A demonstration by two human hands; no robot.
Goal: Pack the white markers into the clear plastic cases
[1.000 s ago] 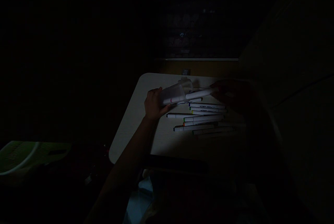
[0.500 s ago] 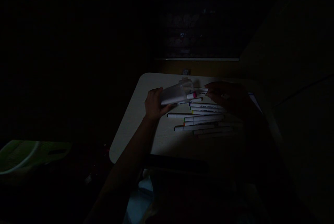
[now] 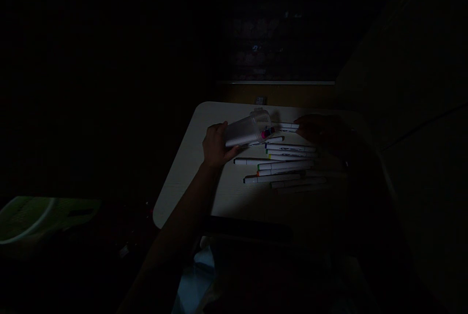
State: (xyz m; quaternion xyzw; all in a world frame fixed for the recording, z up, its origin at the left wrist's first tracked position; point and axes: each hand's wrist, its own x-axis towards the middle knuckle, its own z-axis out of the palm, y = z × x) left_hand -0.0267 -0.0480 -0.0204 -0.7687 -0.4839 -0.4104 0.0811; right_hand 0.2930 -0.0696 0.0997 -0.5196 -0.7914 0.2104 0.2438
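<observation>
Deep darkness fills most of the room, with dim light falling on a pale table [image 3: 190,172] with rounded corners. Past its far edge sit a small grey object [image 3: 260,101], too dim to identify, and a thin pale strip [image 3: 274,83] running left to right. At the far left of the scene is a green object [image 3: 29,214] crossed by a curved pale band; something pale blue [image 3: 192,287] shows below the table's near edge.

Over the far half of the table, the person's left hand [image 3: 215,146] is closed around the left end of a clear plastic container [image 3: 239,132]. The container is tilted, its open end facing right. Just inside that end show a pink cap [image 3: 264,134] and, touching or nearly touching it, a dark cap [image 3: 271,130].

To the right, the right hand [image 3: 321,131] is in heavy shadow, its fingertips at the right ends of a couple of white markers [image 3: 288,127]. How far it is open, and whether it grips them, cannot be told.

Nearer, more white markers [image 3: 290,148] lie loosely side by side, mostly pointing left and right, with blue, green, yellow, orange and dark ends.
</observation>
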